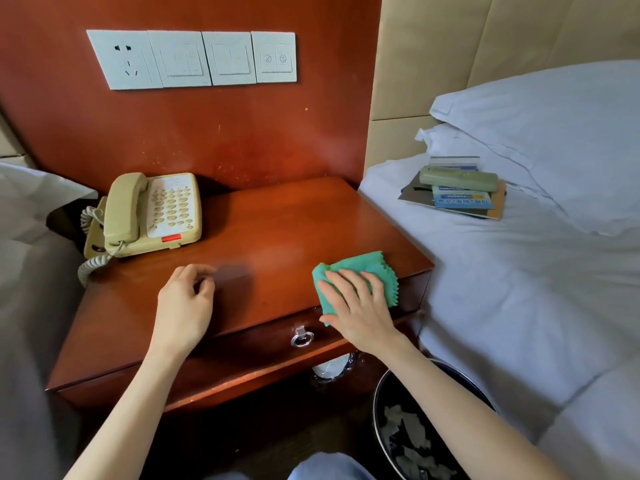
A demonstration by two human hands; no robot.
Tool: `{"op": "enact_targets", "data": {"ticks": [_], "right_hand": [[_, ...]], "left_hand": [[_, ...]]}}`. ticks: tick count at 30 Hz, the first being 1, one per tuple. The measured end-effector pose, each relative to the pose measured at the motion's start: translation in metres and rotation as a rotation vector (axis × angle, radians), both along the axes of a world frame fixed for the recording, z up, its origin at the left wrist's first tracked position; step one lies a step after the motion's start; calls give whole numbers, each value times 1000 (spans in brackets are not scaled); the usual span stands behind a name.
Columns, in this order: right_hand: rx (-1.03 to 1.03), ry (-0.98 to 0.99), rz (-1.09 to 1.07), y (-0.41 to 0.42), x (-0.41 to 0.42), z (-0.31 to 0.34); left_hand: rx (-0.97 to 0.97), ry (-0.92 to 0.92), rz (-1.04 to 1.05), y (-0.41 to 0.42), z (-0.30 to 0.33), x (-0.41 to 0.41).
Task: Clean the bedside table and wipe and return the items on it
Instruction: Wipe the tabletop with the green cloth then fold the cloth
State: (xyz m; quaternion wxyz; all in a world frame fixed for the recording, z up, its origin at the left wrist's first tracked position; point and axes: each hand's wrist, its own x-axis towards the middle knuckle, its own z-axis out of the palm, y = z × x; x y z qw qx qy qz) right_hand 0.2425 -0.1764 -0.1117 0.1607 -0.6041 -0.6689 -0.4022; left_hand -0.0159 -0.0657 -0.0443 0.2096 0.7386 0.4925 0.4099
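- A person's right hand (360, 306) lies flat, fingers spread, pressing a green cloth (356, 278) onto the wooden counter (277, 216) at its front right corner.
- The left hand (185, 301) rests near the counter's front edge, left of the cloth and well apart from it, fingers curled loosely, gripping nothing.
- A beige telephone (152, 213) sits at the counter's back left corner.
- A remote control (457, 178) lies on stacked cards (460, 200) on the bed (519, 289) beside the counter.
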Motion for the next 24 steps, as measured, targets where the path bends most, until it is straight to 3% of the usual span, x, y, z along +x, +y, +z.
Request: {"op": "enact_targets", "data": {"ticks": [4, 9, 13, 17, 21, 24], "right_hand": [[-30, 5, -22, -15, 45, -1], [-156, 264, -185, -39, 94, 17], [-116, 468, -198, -36, 61, 30], [-137, 422, -80, -17, -7, 42], [-453, 346, 56, 15, -55, 54], [-699, 426, 49, 41, -24, 66]], "left_hand": [[3, -55, 19, -3, 1, -6], [-13, -66, 9, -2, 1, -2], [-30, -48, -11, -1, 3, 2], [-23, -74, -21, -3, 3, -1], [-14, -87, -2, -4, 3, -2], [39, -81, -5, -7, 3, -4]]}}
